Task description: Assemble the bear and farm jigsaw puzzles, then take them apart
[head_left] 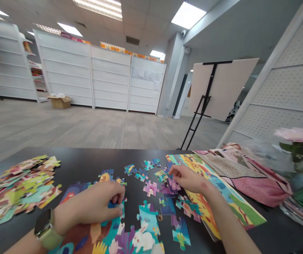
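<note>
A partly joined jigsaw puzzle [146, 225] with a white rabbit lies at the front of the dark table. My left hand [102, 201], wearing a watch [44, 227], rests over its left part. Its fingers are curled, thumb and forefinger closing around a blue puzzle piece [111, 204] at the puzzle's edge. To the right, my right hand [184, 177] is above a cluster of loose pieces, fingertips pinched at a purple puzzle piece [173, 185]. Between the hands lie a pink-purple piece [151, 188] and several blue pieces [141, 175]. My left hand hides part of the puzzle.
A big heap of puzzle pieces [21, 187] is at the left. On the right lie a colourful picture sheet [236, 201], a pink fabric bag [262, 181] and a pink flower [298, 134]. Beyond the table stand an easel [206, 95] and white shelves [110, 77].
</note>
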Demonstrator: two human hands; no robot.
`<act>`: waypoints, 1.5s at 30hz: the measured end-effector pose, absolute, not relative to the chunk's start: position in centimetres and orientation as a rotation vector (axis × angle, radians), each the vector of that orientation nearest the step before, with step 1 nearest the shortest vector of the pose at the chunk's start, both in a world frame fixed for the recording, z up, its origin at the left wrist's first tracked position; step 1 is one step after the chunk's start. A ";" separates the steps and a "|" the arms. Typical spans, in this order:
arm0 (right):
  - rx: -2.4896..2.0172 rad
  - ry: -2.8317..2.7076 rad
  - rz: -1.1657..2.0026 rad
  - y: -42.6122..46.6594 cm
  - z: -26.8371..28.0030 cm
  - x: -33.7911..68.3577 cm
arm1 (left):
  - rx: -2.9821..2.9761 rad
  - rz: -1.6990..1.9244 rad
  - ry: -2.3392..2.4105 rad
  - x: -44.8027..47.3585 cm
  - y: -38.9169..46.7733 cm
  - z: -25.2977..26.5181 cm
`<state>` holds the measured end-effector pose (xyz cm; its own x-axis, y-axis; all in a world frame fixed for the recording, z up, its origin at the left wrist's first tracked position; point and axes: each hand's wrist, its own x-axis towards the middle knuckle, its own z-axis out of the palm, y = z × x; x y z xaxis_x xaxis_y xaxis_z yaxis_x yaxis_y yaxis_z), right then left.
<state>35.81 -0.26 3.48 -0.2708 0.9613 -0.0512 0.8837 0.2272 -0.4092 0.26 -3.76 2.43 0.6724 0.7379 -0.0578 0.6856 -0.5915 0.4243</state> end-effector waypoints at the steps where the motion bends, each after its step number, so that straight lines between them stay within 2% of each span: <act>1: -1.779 -2.265 0.463 0.1 3.2 35.9 | 2.476 0.181 1.107 0.2 -3.8 2.4; 5: -1.769 -2.242 0.323 0.8 2.4 35.2 | 2.483 0.187 1.097 0.1 -3.7 2.2; 12: -1.545 -2.336 0.349 0.4 1.7 32.3 | 2.499 0.194 1.093 0.1 -3.7 2.1; 20: -1.851 -1.982 0.102 1.8 3.0 36.3 | 2.511 0.175 1.082 0.2 -3.7 2.3; 26: -1.927 -2.040 0.242 1.9 1.3 37.3 | 2.494 0.167 1.086 0.1 -3.8 2.2; 34: -1.784 -2.068 0.465 1.9 1.6 36.8 | 2.490 0.184 1.079 0.1 -3.7 2.1; 45: -2.021 -1.925 0.289 1.6 2.0 38.3 | 2.497 0.156 1.102 0.3 -3.9 2.7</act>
